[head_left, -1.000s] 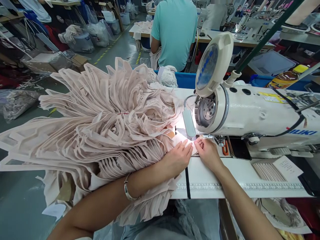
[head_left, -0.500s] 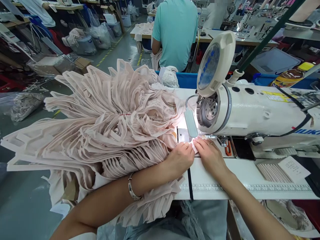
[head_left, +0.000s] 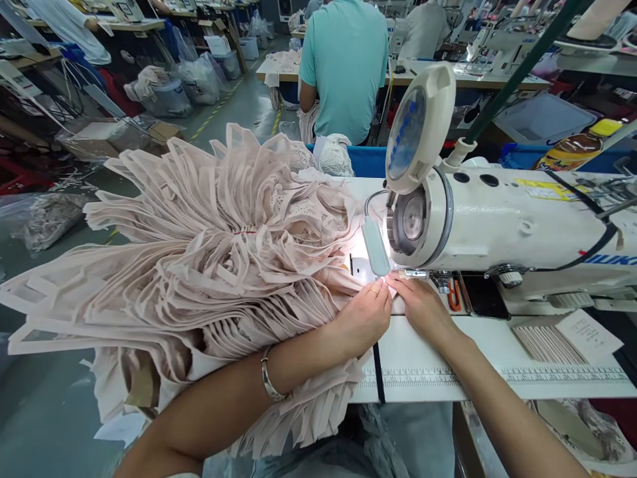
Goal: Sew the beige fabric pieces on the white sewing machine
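The great heap of pale pink, thin-fabric garment pieces (head_left: 189, 245) fills the left half of the frame, its layered edges fanning out to the far left and drooping past the front of the table. Right of centre lies the long white metal sewing machine (head_left: 497, 219), its round end facing the heap. Beneath it, the smooth white tabletop (head_left: 423, 352) runs to a front edge printed with a ruler scale at lower right. I have bare room in the wedge between my forearms and along the strip right of my right forearm, as far as the flat striped bundle (head_left: 548, 344); the heap crowds my left side.

My left hand (head_left: 362, 318), at the centre of the frame, has its fingers bunched and gripping the edge of the pale pink fabric end (head_left: 351, 284), which leads off the heap to just below the lamp. My right hand (head_left: 423, 305) meets it just beside, fingers stretched over the work; I cannot tell whether they pinch or only press. The slim grey-green lamp (head_left: 375, 247) hangs right above my fingertips, leaving little clearance. The small orange tool (head_left: 453, 295) lies just right of my right hand.
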The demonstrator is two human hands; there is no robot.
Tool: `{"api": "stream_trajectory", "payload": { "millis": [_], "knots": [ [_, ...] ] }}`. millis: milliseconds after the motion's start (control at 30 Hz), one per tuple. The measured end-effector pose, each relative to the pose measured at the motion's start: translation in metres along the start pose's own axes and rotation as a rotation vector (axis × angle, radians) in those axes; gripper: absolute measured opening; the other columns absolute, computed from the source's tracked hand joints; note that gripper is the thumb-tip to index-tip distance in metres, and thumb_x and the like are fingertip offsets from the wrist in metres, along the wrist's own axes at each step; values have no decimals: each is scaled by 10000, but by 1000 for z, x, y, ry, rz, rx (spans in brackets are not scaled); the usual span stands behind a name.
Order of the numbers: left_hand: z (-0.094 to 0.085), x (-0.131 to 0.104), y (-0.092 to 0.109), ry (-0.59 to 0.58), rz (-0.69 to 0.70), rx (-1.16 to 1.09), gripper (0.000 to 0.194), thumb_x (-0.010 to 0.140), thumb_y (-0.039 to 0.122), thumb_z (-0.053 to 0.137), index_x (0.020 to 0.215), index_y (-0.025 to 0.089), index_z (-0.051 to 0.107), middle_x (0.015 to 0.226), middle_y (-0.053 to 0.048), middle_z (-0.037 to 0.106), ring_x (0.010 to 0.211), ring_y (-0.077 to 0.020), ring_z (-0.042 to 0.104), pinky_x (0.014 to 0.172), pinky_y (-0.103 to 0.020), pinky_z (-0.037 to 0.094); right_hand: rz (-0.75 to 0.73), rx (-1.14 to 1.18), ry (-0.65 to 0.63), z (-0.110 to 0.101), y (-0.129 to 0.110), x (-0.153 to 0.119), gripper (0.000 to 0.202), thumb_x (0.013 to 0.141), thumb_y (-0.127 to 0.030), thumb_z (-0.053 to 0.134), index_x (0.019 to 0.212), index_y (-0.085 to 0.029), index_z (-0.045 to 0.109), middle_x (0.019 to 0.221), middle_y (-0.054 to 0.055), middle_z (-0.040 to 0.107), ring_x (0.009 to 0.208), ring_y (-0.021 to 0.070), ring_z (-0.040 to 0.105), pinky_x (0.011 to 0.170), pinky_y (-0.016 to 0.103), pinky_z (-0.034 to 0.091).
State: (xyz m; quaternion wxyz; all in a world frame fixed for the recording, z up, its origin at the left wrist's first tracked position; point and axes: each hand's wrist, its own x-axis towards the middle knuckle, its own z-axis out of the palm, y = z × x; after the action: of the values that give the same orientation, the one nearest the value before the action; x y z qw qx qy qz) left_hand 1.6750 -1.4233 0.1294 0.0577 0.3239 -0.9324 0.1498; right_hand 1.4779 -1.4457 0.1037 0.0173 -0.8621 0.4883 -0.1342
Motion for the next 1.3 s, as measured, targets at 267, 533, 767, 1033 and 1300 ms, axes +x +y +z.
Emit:
{"api": "stream_trajectory", "payload": {
  "millis": [267,533,767,1033,1300],
  "knots": [
    [2,1,-3,-36,-6,-10,406,1013,80,351,1348,-28,554,1358,-205,626,1294,-256,592,1142,-371,413,40,-4,-19,-2,-5,3,636,846,1,365,1387,-227,612,1241,117,702,1089,266,671,960,452,553],
    [-2,4,-7,-76,-1,-53,396,1007,79,367,1330,-38,563,1334,-219,632,1218,-256,633,1043,-349,490,75,-30,-82,-6,-6,7,602,837,-8,370,1319,-231,654,1177,109,728,972,258,695,912,422,534],
    [4,4,-8,-55,-43,-105,405,997,45,339,1342,-37,535,1309,-237,631,1192,-251,635,1018,-369,500,98,-36,-113,-7,-7,11,565,860,-27,371,1290,-244,668,1127,116,738,913,261,684,913,421,498],
    [2,6,-11,-74,-44,-126,394,995,35,331,1308,-5,565,1282,-212,645,1147,-241,643,998,-377,507,145,-53,-139,-8,-11,14,512,903,-72,358,1277,-217,676,994,139,744,863,285,670,870,445,497],
    [11,5,-10,-22,-85,-123,389,981,36,336,1291,2,569,1287,-216,629,1117,-244,638,973,-381,511,179,-51,-178,-10,-11,16,500,891,-70,370,1264,-205,674,961,133,737,864,289,664,725,369,486]
  ]
}}
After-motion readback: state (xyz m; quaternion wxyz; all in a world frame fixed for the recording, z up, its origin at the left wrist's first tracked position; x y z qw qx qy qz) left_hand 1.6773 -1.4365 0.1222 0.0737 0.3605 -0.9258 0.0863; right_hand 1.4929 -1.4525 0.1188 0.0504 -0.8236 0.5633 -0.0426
